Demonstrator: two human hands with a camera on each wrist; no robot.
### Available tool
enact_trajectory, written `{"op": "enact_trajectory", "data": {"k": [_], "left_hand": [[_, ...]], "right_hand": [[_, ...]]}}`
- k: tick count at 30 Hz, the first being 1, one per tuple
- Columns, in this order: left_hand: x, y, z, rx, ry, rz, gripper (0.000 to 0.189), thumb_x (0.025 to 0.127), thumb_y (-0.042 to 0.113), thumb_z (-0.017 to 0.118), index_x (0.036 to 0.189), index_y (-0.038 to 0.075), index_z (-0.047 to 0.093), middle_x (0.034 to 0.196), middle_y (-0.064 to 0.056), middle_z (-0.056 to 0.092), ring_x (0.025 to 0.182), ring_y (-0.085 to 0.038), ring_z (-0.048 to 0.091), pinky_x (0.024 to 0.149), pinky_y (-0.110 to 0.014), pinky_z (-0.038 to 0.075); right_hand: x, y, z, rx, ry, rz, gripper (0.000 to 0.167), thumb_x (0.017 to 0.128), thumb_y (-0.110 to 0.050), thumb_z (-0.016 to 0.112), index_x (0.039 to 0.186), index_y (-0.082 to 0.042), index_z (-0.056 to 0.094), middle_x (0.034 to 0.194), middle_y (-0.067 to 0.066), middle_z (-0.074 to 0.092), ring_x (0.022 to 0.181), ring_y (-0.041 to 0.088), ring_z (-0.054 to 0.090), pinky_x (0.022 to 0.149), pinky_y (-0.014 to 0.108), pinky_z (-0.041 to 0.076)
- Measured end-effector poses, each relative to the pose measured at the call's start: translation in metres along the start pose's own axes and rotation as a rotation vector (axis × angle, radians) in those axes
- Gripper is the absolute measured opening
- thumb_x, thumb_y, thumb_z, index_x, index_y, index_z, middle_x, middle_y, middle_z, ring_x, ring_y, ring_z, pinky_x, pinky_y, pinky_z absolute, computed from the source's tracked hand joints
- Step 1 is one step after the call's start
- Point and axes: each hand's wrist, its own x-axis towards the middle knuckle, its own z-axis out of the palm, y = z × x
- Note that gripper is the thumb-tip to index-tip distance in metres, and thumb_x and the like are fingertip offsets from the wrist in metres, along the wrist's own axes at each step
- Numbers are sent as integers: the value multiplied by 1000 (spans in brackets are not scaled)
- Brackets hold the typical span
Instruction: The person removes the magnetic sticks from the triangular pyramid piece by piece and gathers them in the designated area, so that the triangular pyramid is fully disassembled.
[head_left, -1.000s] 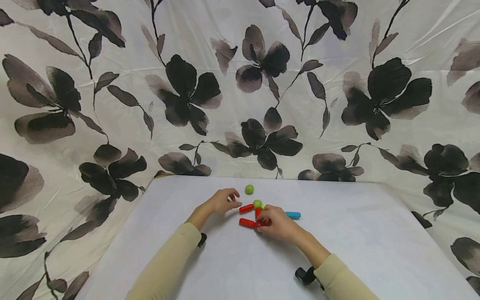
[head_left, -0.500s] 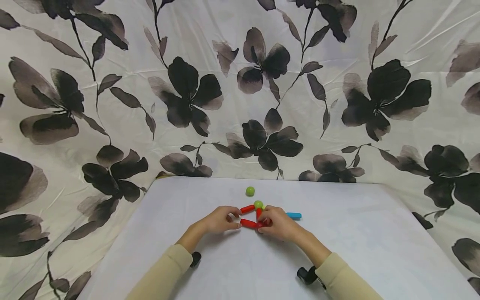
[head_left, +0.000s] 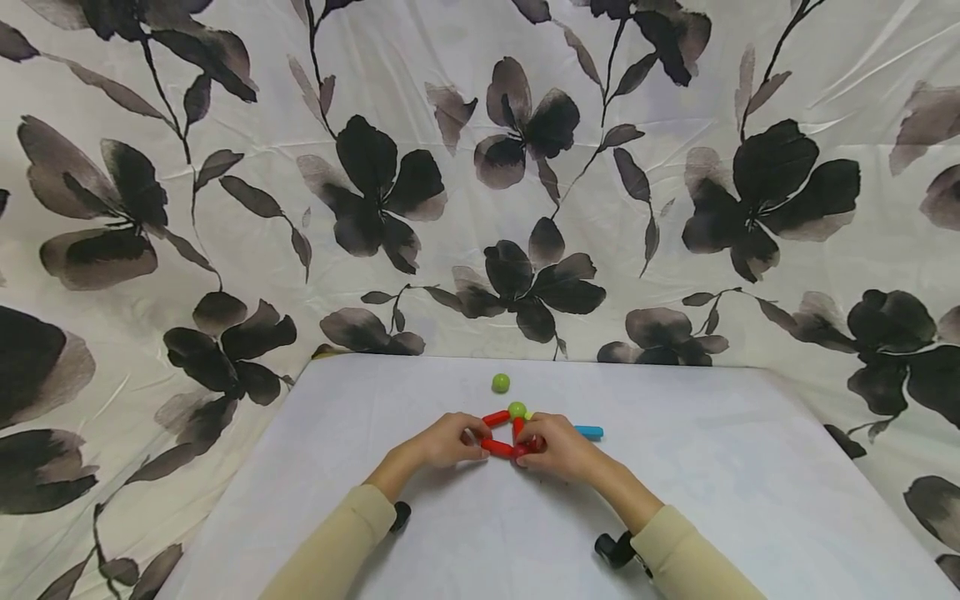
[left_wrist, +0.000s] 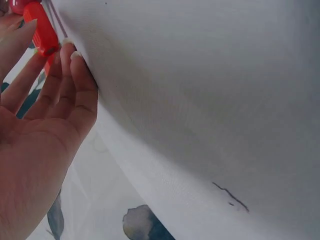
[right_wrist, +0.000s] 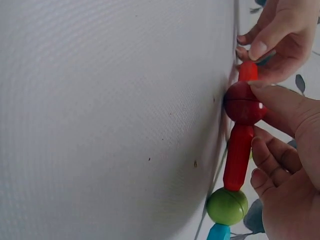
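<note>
My left hand (head_left: pixel 450 439) pinches the free end of a red rod (head_left: pixel 498 449) between thumb and fingers; the rod's other end meets a dark red ball (right_wrist: pixel 244 112). My right hand (head_left: pixel 558 450) holds that ball, its thumb on top and its fingers beside a second red rod (right_wrist: pixel 238 157). That rod leads to a green ball (right_wrist: pixel 227 206) with a blue rod (right_wrist: pixel 219 232) beyond it. In the head view another green ball (head_left: pixel 517 410) joins a red rod (head_left: pixel 496 418) and an upright-looking red rod (head_left: pixel 518 429). My right hand hides part of the assembly.
A loose green ball (head_left: pixel 501 383) lies behind the assembly on the white table (head_left: pixel 712 500). To the right of my right hand a blue rod (head_left: pixel 590 432) sticks out. Floral cloth (head_left: pixel 645 275) hangs behind the table. Black wrist cameras (head_left: pixel 615 550) sit on both arms.
My left hand has come from the upper left rod down to the lower red rod, then closed its fingers on its end. The right hand stays almost in place.
</note>
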Motion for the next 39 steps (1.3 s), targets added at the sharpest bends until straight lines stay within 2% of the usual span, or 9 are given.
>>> {"op": "enact_trajectory", "data": {"k": [6, 12, 18, 24, 36, 39], "left_hand": [[3, 2, -2, 2, -8, 9, 18, 89, 12, 80, 105, 7, 73, 96, 0, 66, 84, -15, 58, 78, -30, 49], [5, 0, 3, 2, -22, -7, 14, 88, 14, 81, 98, 10, 73, 83, 2, 62, 80, -15, 55, 75, -30, 46], [3, 0, 8, 24, -4, -16, 13, 86, 16, 84, 94, 10, 76, 77, 3, 61, 76, -13, 54, 71, -28, 43], [5, 4, 5, 53, 28, 16, 14, 83, 17, 87, 90, 8, 77, 74, 5, 63, 74, -11, 54, 69, -26, 43], [6, 4, 3, 64, 27, 24, 12, 84, 15, 86, 89, 7, 78, 70, 8, 64, 68, -6, 54, 65, -23, 45], [3, 8, 2, 66, 23, 4, 12, 85, 16, 85, 88, 7, 78, 70, 7, 65, 68, -7, 54, 67, -24, 45]], "right_hand": [[2, 0, -1, -8, -1, -14, 14, 88, -13, 82, 101, -10, 76, 90, -3, 63, 86, 16, 57, 74, 27, 51], [1, 0, 3, 9, 1, 3, 13, 87, -13, 83, 99, -10, 77, 89, -2, 63, 87, 16, 56, 75, 28, 51], [-2, 1, 7, 28, 5, -1, 14, 86, -14, 83, 99, -12, 77, 90, -3, 63, 88, 17, 57, 77, 27, 53], [0, 0, 3, 26, 16, -12, 13, 86, -12, 83, 98, -11, 77, 91, -2, 64, 88, 18, 58, 77, 29, 54], [1, 2, 2, 14, 16, -18, 13, 87, -13, 83, 98, -11, 77, 89, -3, 64, 86, 15, 57, 77, 27, 53], [1, 1, 2, 8, 13, -16, 12, 87, -14, 83, 97, -11, 77, 89, -3, 64, 86, 15, 57, 77, 27, 52]]}}
